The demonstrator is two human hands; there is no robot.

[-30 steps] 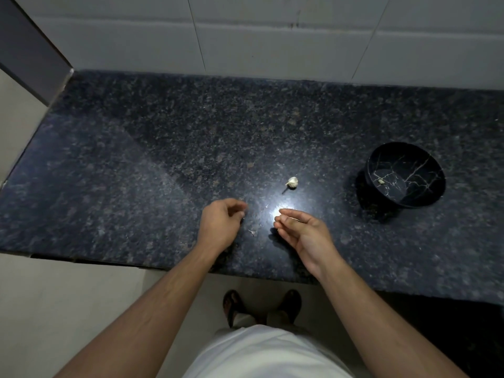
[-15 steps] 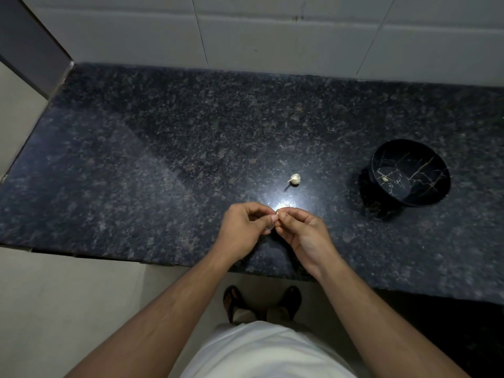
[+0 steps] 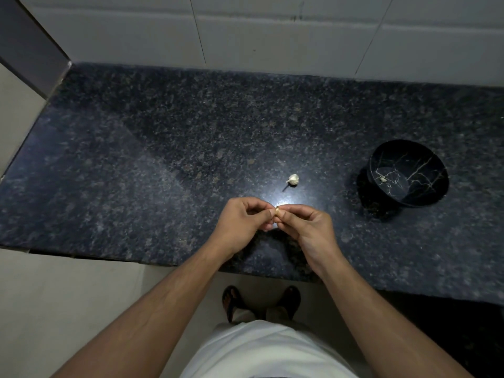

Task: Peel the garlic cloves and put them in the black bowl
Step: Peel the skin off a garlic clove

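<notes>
My left hand [image 3: 241,218] and my right hand [image 3: 306,223] meet fingertip to fingertip above the near part of the dark granite counter [image 3: 163,148]. Between them they pinch a small garlic clove [image 3: 277,211], mostly hidden by the fingers. A piece of garlic bulb [image 3: 293,179] with white skin lies on the counter just beyond my hands. The black bowl [image 3: 407,174] with gold veins stands to the right, and one small peeled clove [image 3: 383,180] lies inside it.
A white tiled wall [image 3: 272,36] runs along the back of the counter. The counter's left end stops at a grey wall edge [image 3: 30,47]. Its front edge is just below my wrists, with my sandalled feet [image 3: 261,301] on the floor below.
A second ago my hands were apart, the left curled and the right holding the clove. They came together, and both now pinch the clove between the fingertips.
</notes>
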